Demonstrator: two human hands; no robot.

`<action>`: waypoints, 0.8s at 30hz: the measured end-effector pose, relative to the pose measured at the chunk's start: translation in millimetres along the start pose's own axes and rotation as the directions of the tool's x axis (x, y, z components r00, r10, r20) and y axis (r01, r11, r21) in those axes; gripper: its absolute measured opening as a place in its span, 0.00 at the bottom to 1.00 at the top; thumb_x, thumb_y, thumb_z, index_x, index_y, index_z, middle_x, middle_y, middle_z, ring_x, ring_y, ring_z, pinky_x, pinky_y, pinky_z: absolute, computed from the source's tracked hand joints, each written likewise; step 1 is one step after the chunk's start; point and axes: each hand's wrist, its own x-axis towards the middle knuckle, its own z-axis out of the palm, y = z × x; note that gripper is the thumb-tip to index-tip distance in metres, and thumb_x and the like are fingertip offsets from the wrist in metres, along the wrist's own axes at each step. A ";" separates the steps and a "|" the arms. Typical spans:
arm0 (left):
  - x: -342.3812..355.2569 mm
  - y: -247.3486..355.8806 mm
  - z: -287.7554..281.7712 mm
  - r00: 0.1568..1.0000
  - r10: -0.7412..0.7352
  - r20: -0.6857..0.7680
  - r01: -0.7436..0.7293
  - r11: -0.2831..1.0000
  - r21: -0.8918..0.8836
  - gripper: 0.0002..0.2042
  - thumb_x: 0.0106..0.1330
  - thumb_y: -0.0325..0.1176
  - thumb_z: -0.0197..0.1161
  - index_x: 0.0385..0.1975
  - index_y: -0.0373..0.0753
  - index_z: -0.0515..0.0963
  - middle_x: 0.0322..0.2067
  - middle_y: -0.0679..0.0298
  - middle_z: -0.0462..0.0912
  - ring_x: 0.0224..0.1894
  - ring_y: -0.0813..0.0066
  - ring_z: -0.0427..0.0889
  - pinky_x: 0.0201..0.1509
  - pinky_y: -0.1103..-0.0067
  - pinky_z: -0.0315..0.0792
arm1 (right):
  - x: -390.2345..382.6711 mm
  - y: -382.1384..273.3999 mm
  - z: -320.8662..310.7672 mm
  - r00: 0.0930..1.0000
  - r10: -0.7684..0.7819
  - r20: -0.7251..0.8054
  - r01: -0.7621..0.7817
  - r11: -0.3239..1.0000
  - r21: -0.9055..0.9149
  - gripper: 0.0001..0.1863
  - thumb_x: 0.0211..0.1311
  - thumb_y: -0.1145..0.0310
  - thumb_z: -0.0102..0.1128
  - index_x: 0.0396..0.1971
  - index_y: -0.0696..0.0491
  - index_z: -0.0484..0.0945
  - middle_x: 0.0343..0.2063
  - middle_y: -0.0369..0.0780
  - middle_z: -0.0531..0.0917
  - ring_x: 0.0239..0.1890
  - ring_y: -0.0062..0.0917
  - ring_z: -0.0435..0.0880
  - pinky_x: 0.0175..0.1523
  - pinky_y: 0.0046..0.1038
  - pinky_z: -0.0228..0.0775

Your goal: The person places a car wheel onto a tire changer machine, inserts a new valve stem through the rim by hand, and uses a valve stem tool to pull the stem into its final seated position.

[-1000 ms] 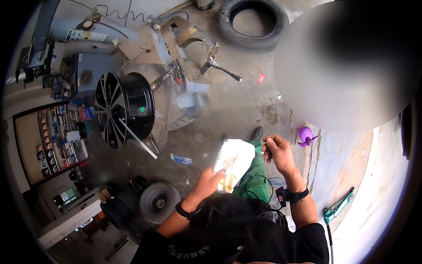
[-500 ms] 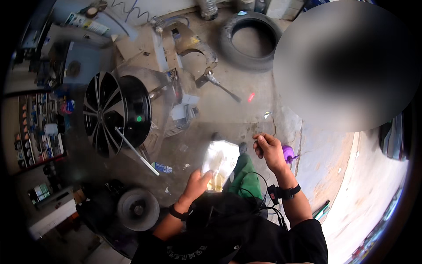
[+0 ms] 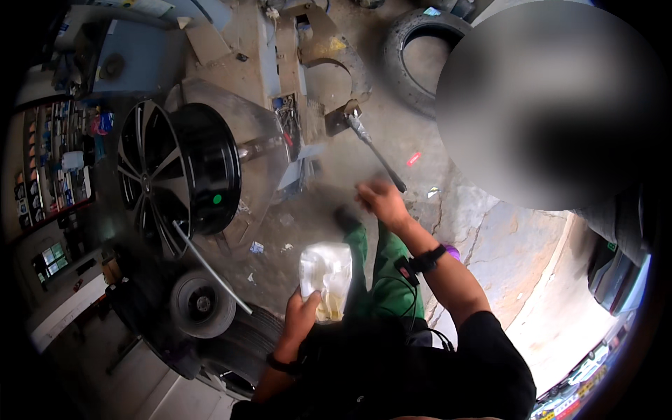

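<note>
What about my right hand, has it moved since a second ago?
Yes: against the red slip on the floor, your right hand has moved left and up in view.

Open lane right of the alloy wheel (image 3: 203,168), running over concrete floor (image 3: 304,217) between it and the right hand (image 3: 381,199)! Below the wheel, though, a silver bar (image 3: 211,267) slants out, barring a low approach; to its lower right, a white packet (image 3: 327,276) blocks. Upper right of the wheel, the tyre changer (image 3: 259,122) and bead-breaker arm (image 3: 381,159) crowd in.
</note>
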 end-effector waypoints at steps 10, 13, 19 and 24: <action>5.2 -4.0 48.0 0.903 -0.385 -0.191 0.371 0.922 -0.108 0.20 0.67 0.31 0.59 0.57 0.29 0.74 0.48 0.59 0.83 0.50 0.72 0.80 0.54 0.74 0.73 | 212.0 84.1 63.2 0.971 -0.135 0.197 0.193 0.928 -0.317 0.16 0.69 0.68 0.50 0.49 0.61 0.77 0.37 0.43 0.88 0.29 0.27 0.88 0.34 0.30 0.80; 4.5 -8.2 55.7 0.874 -0.450 -0.183 0.441 0.893 -0.089 0.22 0.65 0.29 0.58 0.59 0.30 0.72 0.51 0.58 0.80 0.52 0.71 0.79 0.56 0.74 0.73 | 230.5 72.3 90.5 0.987 0.071 0.141 -0.045 0.982 -0.184 0.15 0.68 0.69 0.50 0.49 0.60 0.78 0.36 0.43 0.89 0.28 0.27 0.88 0.33 0.30 0.80; -2.6 5.0 73.6 0.875 -0.397 -0.276 0.374 0.918 -0.134 0.20 0.67 0.34 0.58 0.56 0.29 0.74 0.44 0.54 0.84 0.46 0.67 0.83 0.50 0.70 0.76 | 277.9 86.2 136.9 0.981 -0.057 0.183 0.110 0.949 -0.294 0.24 0.63 0.60 0.53 0.57 0.56 0.74 0.48 0.55 0.83 0.54 0.50 0.80 0.59 0.41 0.72; -0.2 -3.0 69.9 0.900 -0.379 -0.214 0.342 0.920 -0.190 0.21 0.68 0.32 0.58 0.58 0.30 0.73 0.48 0.57 0.82 0.50 0.70 0.80 0.53 0.72 0.74 | 305.1 128.5 114.5 0.946 -0.180 0.271 0.300 0.805 -0.512 0.26 0.63 0.62 0.53 0.60 0.54 0.73 0.45 0.55 0.84 0.50 0.51 0.82 0.56 0.45 0.75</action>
